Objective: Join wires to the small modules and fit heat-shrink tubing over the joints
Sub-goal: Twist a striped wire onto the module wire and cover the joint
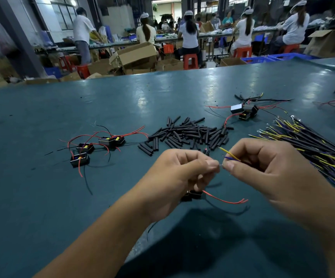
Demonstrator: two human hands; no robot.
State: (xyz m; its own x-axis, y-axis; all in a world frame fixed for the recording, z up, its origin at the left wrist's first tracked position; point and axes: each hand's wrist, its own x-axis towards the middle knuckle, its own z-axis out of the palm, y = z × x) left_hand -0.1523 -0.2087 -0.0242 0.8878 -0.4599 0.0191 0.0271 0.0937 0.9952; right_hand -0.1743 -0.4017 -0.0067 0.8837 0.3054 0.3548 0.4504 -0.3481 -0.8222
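Yellow wire [229, 153] pinched, both hands' thumbs meeting

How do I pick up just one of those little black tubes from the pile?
Probably take a tube at the near-left edge of the heat-shrink pile. Those lie flat and more apart, so come from above and pinch across its middle with two fingers.

Two hands [184, 173], four modules [94, 149] at left, three [244, 112] at right, one heap of tubing [184, 133].
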